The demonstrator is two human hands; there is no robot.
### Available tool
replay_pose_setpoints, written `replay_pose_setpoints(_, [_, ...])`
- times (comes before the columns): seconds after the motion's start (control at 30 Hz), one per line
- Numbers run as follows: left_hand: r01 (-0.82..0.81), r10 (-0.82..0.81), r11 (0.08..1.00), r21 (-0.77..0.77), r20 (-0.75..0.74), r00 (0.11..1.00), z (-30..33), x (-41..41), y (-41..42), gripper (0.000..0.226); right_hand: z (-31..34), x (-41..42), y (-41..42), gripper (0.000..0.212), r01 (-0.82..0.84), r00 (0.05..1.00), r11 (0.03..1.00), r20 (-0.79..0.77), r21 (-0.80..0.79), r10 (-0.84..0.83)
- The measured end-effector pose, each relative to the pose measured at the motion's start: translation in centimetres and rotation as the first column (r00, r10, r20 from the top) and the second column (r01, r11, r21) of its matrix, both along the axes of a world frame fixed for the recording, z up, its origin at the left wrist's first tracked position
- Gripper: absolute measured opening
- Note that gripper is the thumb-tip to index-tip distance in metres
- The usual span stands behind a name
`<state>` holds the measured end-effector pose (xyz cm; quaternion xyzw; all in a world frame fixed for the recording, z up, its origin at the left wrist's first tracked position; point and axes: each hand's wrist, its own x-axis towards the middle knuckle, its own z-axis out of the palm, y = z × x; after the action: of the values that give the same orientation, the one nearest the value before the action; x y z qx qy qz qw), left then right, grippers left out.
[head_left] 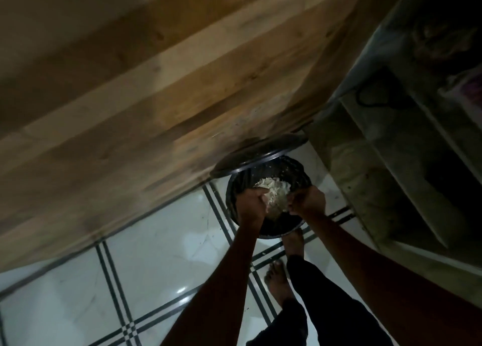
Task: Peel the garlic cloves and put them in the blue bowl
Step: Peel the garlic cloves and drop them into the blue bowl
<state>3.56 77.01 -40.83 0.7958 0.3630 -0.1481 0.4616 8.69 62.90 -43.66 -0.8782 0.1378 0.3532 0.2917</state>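
Observation:
Both my arms reach down over a black bin (284, 230) that stands on the floor with its lid (257, 155) tipped up against the wooden panel. Between my hands hangs a pale heap of papery garlic skins (277, 195), right above the bin's mouth. My left hand (251, 202) grips the heap's left side with curled fingers. My right hand (309, 200) grips its right side the same way. Whether the skins lie on a sheet or a dish is hidden. No blue bowl and no garlic cloves are in view.
A large wooden panel (156, 84) fills the upper left, just behind the bin. Dim shelves (407, 163) rise at the right. The floor is pale tile with dark stripes (146, 262). My bare feet (279, 280) stand just in front of the bin.

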Motion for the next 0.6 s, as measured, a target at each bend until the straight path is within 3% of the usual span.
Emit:
replay_pose_setpoints(0.07, [0.219, -0.204, 0.951, 0.22, -0.087, 0.975, -2.5, 0.3, 0.3, 0.042, -1.6, 0.0, 0.6, 0.019, -0.091, 0.987, 0.988, 0.122, -0.125, 0.106])
replay_pose_setpoints(0.13, [0.405, -0.346, 0.837, 0.367, -0.217, 0.913, -4.4, 0.7, 0.3, 0.033, -2.7, 0.0, 1.3, 0.025, -0.169, 0.96, 0.97, 0.193, -0.174, 0.202])
replay_pose_setpoints(0.23, [0.463, -0.37, 0.8, 0.383, -0.293, 0.882, -7.5, 0.7, 0.3, 0.036, -4.9, 0.2, 1.3, 0.04, -0.21, 0.952, 0.958, 0.181, -0.193, 0.245])
replay_pose_setpoints(0.33, [0.495, -0.372, 0.783, 0.377, -0.354, 0.858, -8.1, 1.0, 0.3, 0.025, -6.6, 0.4, 1.1, 0.03, -0.228, 0.938, 0.961, 0.228, -0.158, 0.26])
replay_pose_setpoints(0.43, [0.474, -0.402, 0.792, 0.384, -0.256, 0.879, -6.3, 0.9, 0.0, 0.02, -4.3, 0.9, 0.6, 0.032, -0.184, 0.962, 0.979, 0.187, -0.09, 0.198])
replay_pose_setpoints(0.53, [0.23, -0.23, 0.928, 0.293, -0.035, 0.973, -0.9, 0.3, -0.8, 0.018, 0.7, 0.6, -0.3, 0.049, -0.065, 0.986, 0.998, 0.154, 0.0, 0.064])
replay_pose_setpoints(0.6, [0.117, -0.145, 0.969, 0.22, 0.116, 0.983, 4.1, -0.2, -1.8, 0.019, 5.6, 0.2, -1.2, 0.053, -0.025, 0.977, 0.997, 0.212, 0.079, 0.007])
